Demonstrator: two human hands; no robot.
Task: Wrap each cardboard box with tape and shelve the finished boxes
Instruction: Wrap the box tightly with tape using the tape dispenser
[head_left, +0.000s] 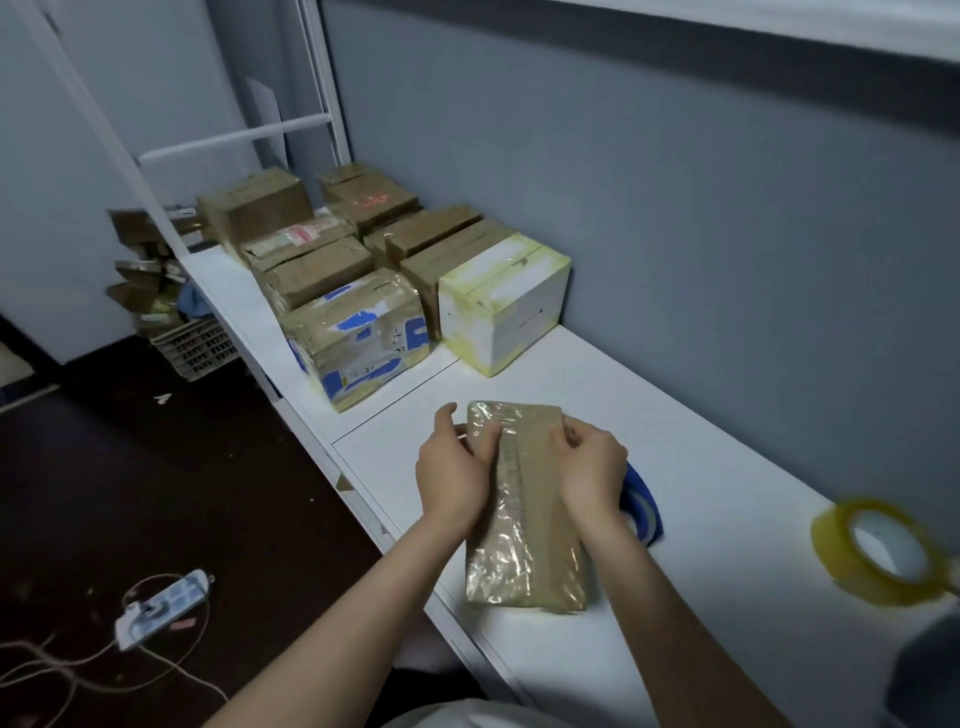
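A long flat cardboard box (524, 525), glossy with clear tape, lies on the white table (701, 467) in front of me. My left hand (453, 462) grips its far left edge, thumb on top. My right hand (589, 462) holds the far right edge, fingers curled over the top. A roll of clear yellowish tape (883, 553) stands on the table to the right, apart from both hands. A blue tape dispenser (641, 506) peeks out behind my right wrist.
Several taped boxes crowd the table's far end, among them a blue-marked one (358, 338) and a white-and-yellow one (506, 301). A white metal frame (234, 137) rises behind them. On the dark floor lie a power strip (163, 608) with cables and a plastic crate (195, 348).
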